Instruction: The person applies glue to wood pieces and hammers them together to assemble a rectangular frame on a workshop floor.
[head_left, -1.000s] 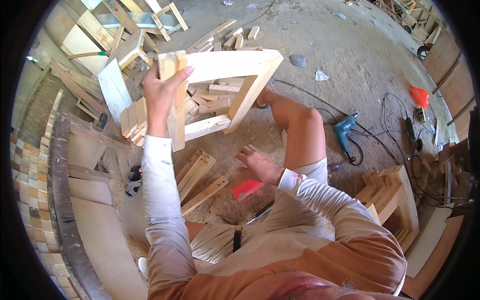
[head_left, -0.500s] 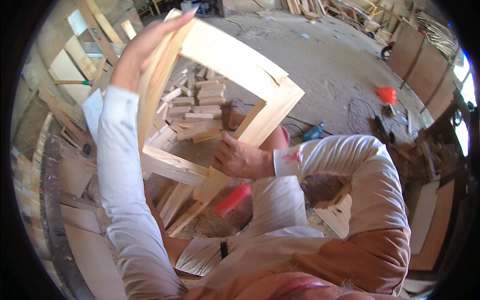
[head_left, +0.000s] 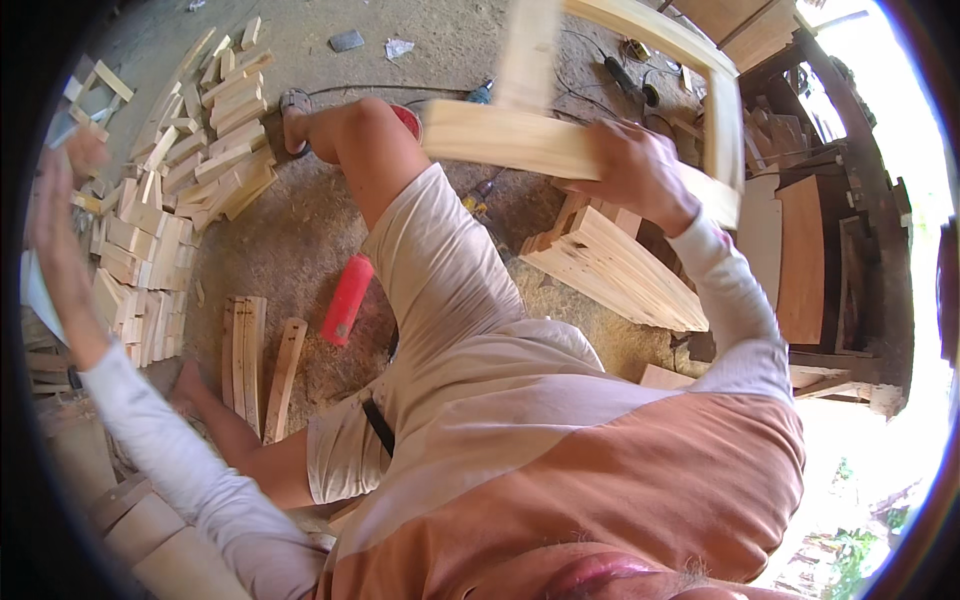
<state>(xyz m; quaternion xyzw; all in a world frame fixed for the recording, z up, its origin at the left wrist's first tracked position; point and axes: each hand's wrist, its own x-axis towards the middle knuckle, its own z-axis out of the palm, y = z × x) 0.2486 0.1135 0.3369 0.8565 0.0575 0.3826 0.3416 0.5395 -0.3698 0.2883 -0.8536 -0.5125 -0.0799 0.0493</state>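
Observation:
A pale wooden frame (head_left: 510, 138) with mortised-looking corners hangs in the air at the upper right, tilted and partly cut off by the top edge. My right hand (head_left: 640, 170) grips its near rail, fingers wrapped over the wood. At the far left, my left hand (head_left: 62, 230) is stretched out and blurred, its fingers extended and holding nothing. It is beside a large stack of short wooden blocks (head_left: 150, 240).
A red cylinder (head_left: 348, 300) lies on the dusty floor between my legs. Long wooden pieces (head_left: 615, 268) are stacked under the frame, near a yellow drill (head_left: 480, 195). Narrow slats (head_left: 245, 350) lie by my left leg. A black corded tool (head_left: 622, 75) and cables lie beyond.
My left hand has let go of the frame and swung far left. The frame has moved to the right in my right hand, and the view has turned rightward.

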